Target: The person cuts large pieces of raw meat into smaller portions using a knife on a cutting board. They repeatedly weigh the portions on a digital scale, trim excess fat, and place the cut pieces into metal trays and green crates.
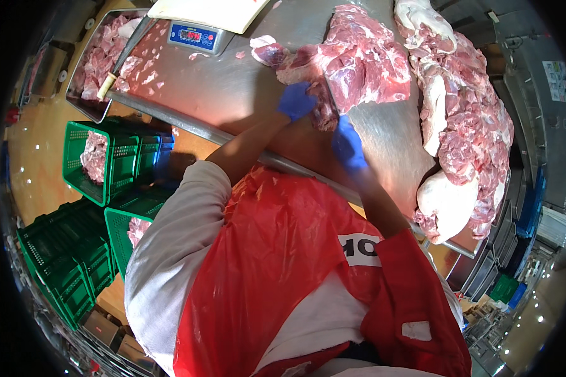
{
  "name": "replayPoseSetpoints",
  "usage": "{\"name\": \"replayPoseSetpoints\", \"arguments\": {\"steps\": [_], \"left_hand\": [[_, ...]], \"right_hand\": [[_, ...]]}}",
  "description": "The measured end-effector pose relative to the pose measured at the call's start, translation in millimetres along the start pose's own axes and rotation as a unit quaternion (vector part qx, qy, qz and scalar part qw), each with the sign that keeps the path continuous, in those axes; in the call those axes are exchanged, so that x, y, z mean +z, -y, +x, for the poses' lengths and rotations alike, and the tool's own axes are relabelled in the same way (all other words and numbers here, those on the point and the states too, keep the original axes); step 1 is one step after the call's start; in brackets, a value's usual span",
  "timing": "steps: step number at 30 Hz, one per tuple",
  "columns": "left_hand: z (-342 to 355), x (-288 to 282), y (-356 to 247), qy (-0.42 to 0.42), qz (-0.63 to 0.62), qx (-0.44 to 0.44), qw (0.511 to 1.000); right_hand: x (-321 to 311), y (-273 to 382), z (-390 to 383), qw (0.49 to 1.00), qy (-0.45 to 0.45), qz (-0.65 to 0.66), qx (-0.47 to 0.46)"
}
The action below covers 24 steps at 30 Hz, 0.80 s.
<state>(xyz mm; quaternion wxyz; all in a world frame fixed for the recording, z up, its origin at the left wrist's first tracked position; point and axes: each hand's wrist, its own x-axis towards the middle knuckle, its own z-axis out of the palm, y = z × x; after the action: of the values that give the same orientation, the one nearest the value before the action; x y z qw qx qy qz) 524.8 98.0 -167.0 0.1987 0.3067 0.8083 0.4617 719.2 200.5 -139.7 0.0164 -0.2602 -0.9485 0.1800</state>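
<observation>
A large cut of raw meat (368,63) lies on the steel table in front of me. My left hand (297,100), in a blue glove, is closed on the near left edge of this meat, at a darker flap (324,112). In my right hand (348,143), also blue-gloved, is a knife (331,93); its handle is hidden in my fist. The thin blade points away from me and lies against the meat, between the flap and the larger part. A smaller lobe of meat (269,53) stretches out to the left.
A long heap of meat (465,125) covers the table's right side. At the far left are a digital scale (198,38), a white board (214,11), a steel tray of meat (82,103) and a pale-handled tool (107,85). Green crates (110,160) stand beyond the table edge (170,116).
</observation>
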Motion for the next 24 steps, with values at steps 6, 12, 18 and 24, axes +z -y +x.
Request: {"name": "replayPoseSetpoints", "arguments": {"steps": [6,12,18,24], "left_hand": [[3.9,4.4,-6.6,-0.049,-0.007,0.064,0.997],[13.0,-3.5,16.2,-0.021,-0.002,0.067,0.998],[-14.8,-20.2,30.2,0.006,-0.289,0.052,0.956],[-12.2,-42.5,-6.0,0.05,-0.116,0.116,0.985]], "right_hand": [[1.8,35.7,73.4,0.987,0.059,0.143,0.031],[17.8,-73.9,-32.3,0.982,0.078,-0.173,-0.006],[-1.9,-82.2,-75.8,0.979,-0.04,-0.112,-0.165],[7.9,38.8,52.9,0.99,0.078,-0.101,0.056]]}}
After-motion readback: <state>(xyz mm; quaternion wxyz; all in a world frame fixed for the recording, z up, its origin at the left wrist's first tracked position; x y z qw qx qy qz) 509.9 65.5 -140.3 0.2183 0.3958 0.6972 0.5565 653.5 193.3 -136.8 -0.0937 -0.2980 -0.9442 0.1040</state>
